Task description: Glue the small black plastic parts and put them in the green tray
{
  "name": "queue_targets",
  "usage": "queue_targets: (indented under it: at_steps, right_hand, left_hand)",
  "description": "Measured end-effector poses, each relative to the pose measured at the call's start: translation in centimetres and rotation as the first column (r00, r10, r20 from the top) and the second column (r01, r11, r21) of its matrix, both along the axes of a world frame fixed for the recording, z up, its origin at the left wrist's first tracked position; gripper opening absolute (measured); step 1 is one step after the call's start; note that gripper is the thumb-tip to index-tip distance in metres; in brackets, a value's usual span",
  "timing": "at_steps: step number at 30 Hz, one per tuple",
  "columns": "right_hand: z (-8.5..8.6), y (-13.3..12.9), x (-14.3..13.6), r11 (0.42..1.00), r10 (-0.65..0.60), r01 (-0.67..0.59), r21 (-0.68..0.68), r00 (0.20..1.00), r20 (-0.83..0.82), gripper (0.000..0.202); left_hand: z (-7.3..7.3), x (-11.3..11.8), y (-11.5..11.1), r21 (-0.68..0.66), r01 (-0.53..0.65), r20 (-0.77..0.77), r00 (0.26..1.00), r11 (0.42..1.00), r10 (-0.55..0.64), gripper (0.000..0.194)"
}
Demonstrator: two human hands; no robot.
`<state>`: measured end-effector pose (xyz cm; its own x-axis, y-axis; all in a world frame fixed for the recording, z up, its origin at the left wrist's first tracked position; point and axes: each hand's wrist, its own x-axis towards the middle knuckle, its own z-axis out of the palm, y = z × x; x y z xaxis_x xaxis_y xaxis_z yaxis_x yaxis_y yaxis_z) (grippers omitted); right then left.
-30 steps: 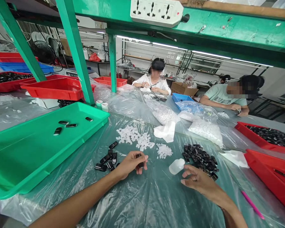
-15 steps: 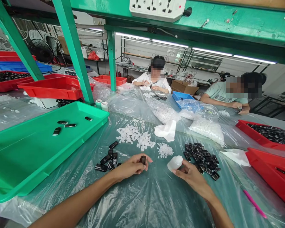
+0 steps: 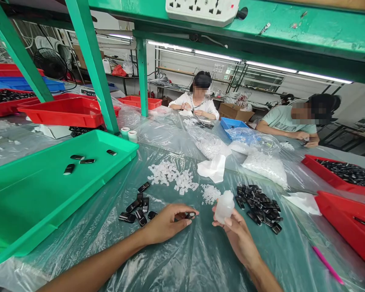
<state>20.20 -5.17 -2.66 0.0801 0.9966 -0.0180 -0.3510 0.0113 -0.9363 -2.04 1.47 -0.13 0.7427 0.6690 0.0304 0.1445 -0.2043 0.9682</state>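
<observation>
Pinched in the fingers of my left hand is a small black plastic casing, its end turned toward me. My right hand is wrapped round a translucent white squeeze bottle, which stands nearly upright in the grip. Several similar black casings lie just left of my left hand. A larger heap of black casings is to the right of the bottle. Beyond my hands are a pile of white plastic pieces and a smaller pile of tiny white bits.
A green tray at left has several black casings inside. Red trays line the right side, near a pink stick. Clear sheeting covers the table. Two people sit across it, and a green frame stands at left.
My right hand has tipped the bottle from lying sideways to nearly upright. My left hand has turned the black casing and shifted slightly toward me.
</observation>
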Motion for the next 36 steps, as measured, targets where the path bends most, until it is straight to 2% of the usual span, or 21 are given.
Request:
queue_targets:
  at_steps: [5, 10, 14, 17, 26, 30, 36]
  right_hand:
    - [0.6, -0.1, -1.1, 0.999, 0.045, -0.043, 0.013, 0.944, -0.326, 0.022]
    - [0.4, 0.0, -1.4, 0.997, -0.04, 0.006, -0.081, 0.907, -0.42, 0.025]
    - [-0.1, 0.1, -1.4, 0.991, -0.091, 0.05, -0.127, 0.935, -0.344, 0.025]
    - [-0.4, 0.1, -1.5, 0.99, -0.086, 0.051, -0.133, 0.959, -0.269, 0.026]
    - [-0.6, 0.1, -1.7, 0.993, -0.083, 0.079, -0.082, 0.995, -0.049, 0.024]
    - [-0.5, -0.1, -1.6, 0.992, -0.106, 0.112, -0.051, 0.987, 0.117, 0.023]
    - [-0.4, -0.6, -1.3, 0.991, -0.13, 0.136, 0.006, 0.932, 0.34, 0.024]
  left_hand:
    - [-0.3, 0.1, -0.2, 0.014, -0.015, 0.01, 1.0, 1.0, 0.015, 0.033]
    - [-0.3, 0.4, -0.3, 0.016, -0.025, 0.024, 0.999, 1.0, 0.024, 0.032]
    - [-0.3, 0.4, -0.3, 0.064, -0.05, 0.005, 0.999, 0.997, 0.05, 0.03]
    - [-0.3, 0.3, -0.2, 0.11, -0.06, -0.029, 0.998, 0.992, 0.063, 0.03]
    - [-0.2, 0.4, -0.2, 0.217, -0.062, -0.073, 0.994, 0.974, 0.08, 0.03]
    - [-0.4, 0.4, -0.2, 0.253, -0.053, -0.085, 0.993, 0.966, 0.076, 0.027]
    - [-0.5, 0.4, -0.2, 0.28, -0.056, -0.094, 0.992, 0.958, 0.085, 0.025]
